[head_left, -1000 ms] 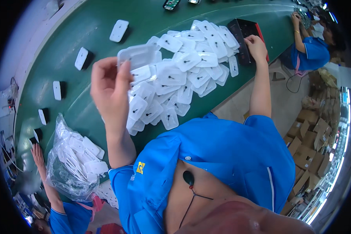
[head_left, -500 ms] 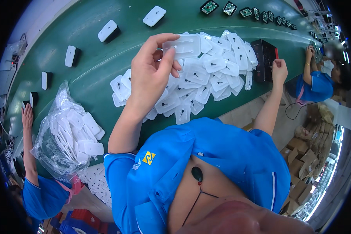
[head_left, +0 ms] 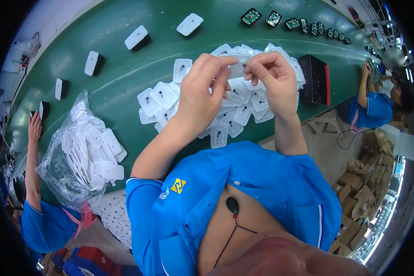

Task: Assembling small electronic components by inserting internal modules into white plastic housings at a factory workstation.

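Meeting above the pile of white covers at the centre of the frame, the left hand curls with its index finger reaching toward the right hand, whose fingertips bunch narrowly; whether either grips a cover I cannot tell. A black box stands right of the pile, a clear bag of covers at left

Deep green across the tabletop. White with small black marks over the piled covers; plainer white on the bagged covers. Black edged with red on the box. Bright blue for the shirt, with white piping and a yellow badge. Near-black on the pendant, red on the bead.
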Available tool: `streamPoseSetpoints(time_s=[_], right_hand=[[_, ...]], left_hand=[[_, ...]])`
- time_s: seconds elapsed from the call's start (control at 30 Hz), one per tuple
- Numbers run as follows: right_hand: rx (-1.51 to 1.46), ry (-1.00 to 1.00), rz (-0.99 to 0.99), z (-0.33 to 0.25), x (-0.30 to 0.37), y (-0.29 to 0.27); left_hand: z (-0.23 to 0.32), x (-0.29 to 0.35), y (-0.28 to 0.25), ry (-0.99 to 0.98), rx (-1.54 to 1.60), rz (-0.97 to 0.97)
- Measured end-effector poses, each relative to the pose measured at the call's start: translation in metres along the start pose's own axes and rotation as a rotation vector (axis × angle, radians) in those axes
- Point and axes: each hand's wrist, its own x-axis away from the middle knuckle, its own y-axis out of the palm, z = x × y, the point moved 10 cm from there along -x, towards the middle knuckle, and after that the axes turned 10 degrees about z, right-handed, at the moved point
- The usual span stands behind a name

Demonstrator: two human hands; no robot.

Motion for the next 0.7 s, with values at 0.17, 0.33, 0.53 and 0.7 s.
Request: streamPoseSetpoints(time_s=[0.17, 0.33, 0.53, 0.7], right_hand=[[0.009, -0.035, -0.011, 0.006, 0.003, 0.018], [0.042, -0.063, 0.002, 0.003, 0.005, 0.022], [0.343, -0.292, -0.013, -0.021, 0.006, 0.026], [0.518, -0.441, 0.015, -0.03, 0.007, 0.028]], left_hand=[[0.006, 0.0, -0.002, 0.098, -0.058, 0.001], [0.009, 0.001, -0.005, 0.201, -0.145, 0.014], [0.003, 0.001, -0.002, 0.106, -0.035, 0.023], [-0.006, 0.002, -0.003, -0.046, 0.075, 0.058]])
